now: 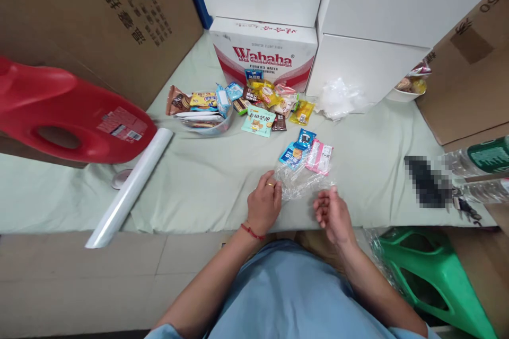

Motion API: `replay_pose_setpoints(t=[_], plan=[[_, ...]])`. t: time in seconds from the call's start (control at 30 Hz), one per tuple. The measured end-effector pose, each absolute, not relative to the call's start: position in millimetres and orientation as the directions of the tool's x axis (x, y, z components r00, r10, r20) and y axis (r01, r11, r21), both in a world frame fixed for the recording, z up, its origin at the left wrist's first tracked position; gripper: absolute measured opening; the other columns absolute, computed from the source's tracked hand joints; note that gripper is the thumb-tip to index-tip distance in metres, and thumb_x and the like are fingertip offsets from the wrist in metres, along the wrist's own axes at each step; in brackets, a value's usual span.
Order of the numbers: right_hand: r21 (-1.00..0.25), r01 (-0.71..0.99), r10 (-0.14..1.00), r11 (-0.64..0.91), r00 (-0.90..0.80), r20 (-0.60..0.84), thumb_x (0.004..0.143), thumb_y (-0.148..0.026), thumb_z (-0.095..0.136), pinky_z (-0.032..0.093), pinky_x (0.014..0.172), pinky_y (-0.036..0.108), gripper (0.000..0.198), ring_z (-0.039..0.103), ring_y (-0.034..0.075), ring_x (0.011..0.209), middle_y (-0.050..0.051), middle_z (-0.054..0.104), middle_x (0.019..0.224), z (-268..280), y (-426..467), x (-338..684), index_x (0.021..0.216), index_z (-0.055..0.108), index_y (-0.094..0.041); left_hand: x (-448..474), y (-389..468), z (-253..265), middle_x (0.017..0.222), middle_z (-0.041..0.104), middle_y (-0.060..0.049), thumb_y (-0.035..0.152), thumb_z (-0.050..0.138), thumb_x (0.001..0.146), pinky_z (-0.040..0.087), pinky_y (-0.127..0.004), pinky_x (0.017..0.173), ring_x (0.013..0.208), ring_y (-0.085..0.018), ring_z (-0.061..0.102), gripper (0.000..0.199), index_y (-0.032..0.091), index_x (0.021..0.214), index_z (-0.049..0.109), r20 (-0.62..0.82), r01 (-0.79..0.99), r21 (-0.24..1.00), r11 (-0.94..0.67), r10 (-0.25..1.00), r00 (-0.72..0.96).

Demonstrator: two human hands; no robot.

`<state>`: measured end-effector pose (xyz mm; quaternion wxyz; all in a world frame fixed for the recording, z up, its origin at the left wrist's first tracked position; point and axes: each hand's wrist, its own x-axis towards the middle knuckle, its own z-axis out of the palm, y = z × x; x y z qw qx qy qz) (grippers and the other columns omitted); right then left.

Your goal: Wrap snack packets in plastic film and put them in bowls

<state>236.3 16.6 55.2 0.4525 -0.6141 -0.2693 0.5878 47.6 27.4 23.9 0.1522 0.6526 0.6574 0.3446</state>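
A crumpled clear plastic bag (296, 183) lies on the cloth-covered table in front of me. My left hand (265, 201) grips its left edge with closed fingers. At the bag's right edge, my right hand (334, 214) has curled fingers, its thumb pinching the thin film. Three snack packets rest at the bag's far side: a dark blue packet (305, 139), a light blue packet (291, 155) and a pink-and-white packet (320, 157). I cannot make out how far they are inside the film.
Farther back lie a heap of snack packets (266, 96), a filled clear bowl (210, 126) and white plastic bags (338, 98). A red jug (75, 116) and a white roll (131, 188) are left. Bottles (489, 159), keys (467, 206) and a green stool (433, 270) are right.
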Motion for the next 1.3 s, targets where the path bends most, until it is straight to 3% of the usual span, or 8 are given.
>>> replay_pose_setpoints(t=[0.13,0.27,0.5,0.7,0.9,1.03,1.17,1.3], plan=[[-0.887,-0.143,0.893,-0.438,0.045,-0.448,0.067,-0.067,0.083,0.023,0.031,0.018,0.055,0.040,0.005,0.038,-0.004,0.064,0.071,56.2,24.3,220.6,0.084,0.061,-0.020,49.2,18.0,26.0,0.136,0.060,-0.016,0.027,0.052,0.099,0.055,-0.036,0.081,0.098,-0.021,0.070,0.013,0.020,0.091,0.059,0.287,0.700,0.690,-0.181,0.957,-0.034],[-0.936,-0.169,0.951,-0.309,-0.020,-0.310,0.075,-0.057,0.081,0.039,0.042,0.021,0.041,0.049,0.009,0.050,-0.001,0.066,0.076,64.2,35.7,212.3,0.090,0.071,-0.020,51.2,11.8,35.9,0.126,0.060,-0.014,0.036,0.054,0.099,0.054,-0.036,0.084,0.099,-0.020,0.066,0.018,0.020,0.091,0.059,0.250,0.508,0.833,-0.219,0.968,0.007],[-0.973,-0.049,0.956,-0.224,-0.206,-0.210,0.086,-0.055,0.073,0.041,0.049,0.024,0.034,0.052,0.012,0.056,-0.001,0.064,0.073,69.7,42.9,203.0,0.094,0.074,-0.022,57.0,21.4,53.6,0.082,0.062,-0.002,0.048,0.046,0.102,0.043,-0.029,0.070,0.075,-0.016,0.056,0.035,0.021,0.086,0.060,0.064,0.211,0.976,-0.055,0.997,-0.037],[-0.985,0.115,0.935,-0.127,-0.319,-0.158,0.092,-0.046,0.066,0.038,0.052,0.025,0.026,0.045,0.012,0.056,-0.003,0.056,0.066,73.7,46.4,199.9,0.085,0.071,-0.022,57.9,23.7,54.3,0.073,0.060,0.001,0.055,0.049,0.100,0.041,-0.028,0.067,0.069,-0.015,0.054,0.040,0.021,0.081,0.059,-0.013,0.111,0.994,0.025,0.994,-0.105],[-0.956,-0.207,0.977,-0.208,-0.096,-0.192,0.080,-0.035,0.073,0.053,0.066,0.025,0.016,0.057,0.013,0.073,-0.001,0.063,0.079,77.6,63.3,205.6,0.074,0.068,-0.021,43.4,30.5,52.6,0.090,0.066,-0.003,0.063,0.049,0.097,0.052,-0.028,0.079,0.086,-0.016,0.062,0.045,0.021,0.084,0.059,-0.136,-0.171,0.982,0.075,0.914,-0.381],[-0.854,-0.414,0.936,-0.315,0.013,-0.352,0.070,-0.036,0.080,0.062,0.068,0.030,0.024,0.068,0.016,0.077,0.002,0.071,0.087,74.2,87.3,217.0,0.078,0.064,-0.020,19.5,44.9,49.2,0.075,0.057,0.003,0.066,0.055,0.093,0.049,-0.021,0.057,0.066,-0.011,0.059,0.045,0.022,0.082,0.049,-0.242,-0.303,0.949,0.086,0.816,-0.525],[-0.861,-0.326,0.888,-0.390,0.114,-0.445,0.068,-0.039,0.083,0.055,0.047,0.021,0.034,0.065,0.012,0.057,-0.002,0.069,0.071,62.3,110.0,225.1,0.082,0.059,-0.021,-16.0,60.7,44.9,0.057,0.044,0.009,0.063,0.056,0.092,0.034,-0.019,0.040,0.042,-0.007,0.041,0.043,0.023,0.080,0.047,-0.257,-0.236,0.959,0.155,0.823,-0.506],[-0.920,-0.145,0.917,-0.363,0.120,-0.381,0.067,-0.045,0.082,0.035,0.033,0.015,0.038,0.049,0.006,0.041,-0.007,0.059,0.059,50.5,127.3,233.6,0.079,0.055,-0.021,-58.0,71.7,43.3,0.052,0.039,0.010,0.060,0.059,0.088,0.026,-0.020,0.037,0.037,-0.006,0.032,0.040,0.022,0.080,0.051,-0.314,-0.129,0.949,0.286,0.882,-0.352]])
